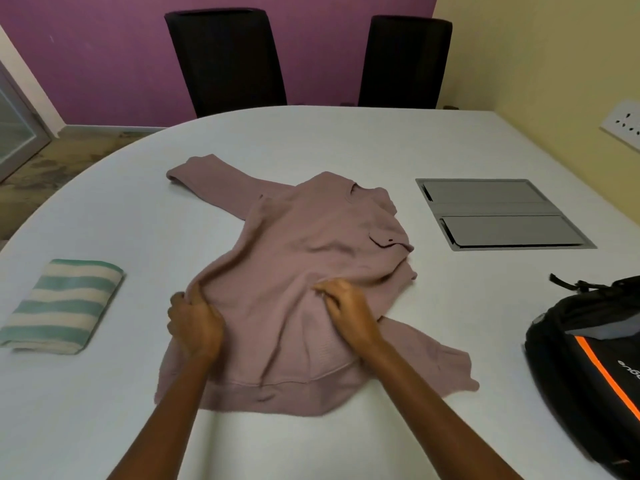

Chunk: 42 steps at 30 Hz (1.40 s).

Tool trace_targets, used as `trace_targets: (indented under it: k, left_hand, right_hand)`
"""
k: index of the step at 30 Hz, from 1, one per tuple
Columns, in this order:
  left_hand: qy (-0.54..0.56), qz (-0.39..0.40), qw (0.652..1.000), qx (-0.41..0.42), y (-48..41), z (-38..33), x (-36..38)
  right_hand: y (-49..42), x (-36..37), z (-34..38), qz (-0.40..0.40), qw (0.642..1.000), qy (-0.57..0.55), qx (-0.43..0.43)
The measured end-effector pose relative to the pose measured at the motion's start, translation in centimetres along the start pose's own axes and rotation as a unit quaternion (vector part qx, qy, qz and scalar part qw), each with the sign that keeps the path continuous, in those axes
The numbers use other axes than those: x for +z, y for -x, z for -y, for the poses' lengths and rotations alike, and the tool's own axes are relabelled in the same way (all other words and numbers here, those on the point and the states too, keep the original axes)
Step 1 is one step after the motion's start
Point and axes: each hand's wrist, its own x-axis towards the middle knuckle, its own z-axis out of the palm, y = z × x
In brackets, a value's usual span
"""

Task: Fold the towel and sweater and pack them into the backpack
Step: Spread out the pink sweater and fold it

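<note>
A dusty-pink sweater [304, 244] lies spread and rumpled on the middle of the white table [329, 140], one sleeve reaching to the far left, another out to the near right. My left hand [194, 323] grips a bunched fold at the sweater's left side. My right hand [346, 308] pinches the fabric near the middle of the body. A green and cream striped towel [64, 304] sits folded at the left. The black backpack [588, 358] with an orange stripe lies at the right edge, partly cut off by the frame.
A grey cable hatch [502, 214] is set into the table at the right. Two black chairs [228, 57] [403, 60] stand behind the far edge. A wall socket [627, 124] is on the yellow wall at the right.
</note>
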Motion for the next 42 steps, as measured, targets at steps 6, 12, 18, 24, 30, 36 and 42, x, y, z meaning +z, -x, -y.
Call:
trace_targets:
  k: [6,12,18,24,30,36,42]
  left_hand:
    - [-0.043,0.145,0.979,0.140,4.0,1.3,3.9]
    - [0.019,0.205,0.951,0.232,7.7,-1.8,4.5]
    - [-0.027,0.226,0.913,0.339,9.5,-3.5,4.5]
    - [0.059,0.211,0.942,0.256,8.7,-4.7,5.1]
    - [0.131,0.186,0.953,0.201,7.1,-5.3,4.0]
    - [0.188,0.118,0.961,0.167,4.4,-5.5,2.8]
    - [0.247,0.047,0.965,0.077,2.0,-5.0,1.9]
  right_hand:
    - [2.7,1.5,-0.7,-0.053,0.981,-0.118,0.145]
    - [4.2,-0.4,-5.0,-0.222,0.913,-0.008,0.343]
    - [4.9,-0.7,-6.2,0.037,0.888,0.187,0.418]
    - [4.7,-2.0,-6.8,0.134,0.860,0.339,0.356]
    - [3.6,-5.2,-7.7,0.095,0.886,0.337,0.303]
    - [-0.9,-13.0,-6.7,-0.094,0.910,0.282,0.291]
    - [-4.0,-20.9,-6.1,-0.323,0.886,0.157,0.294]
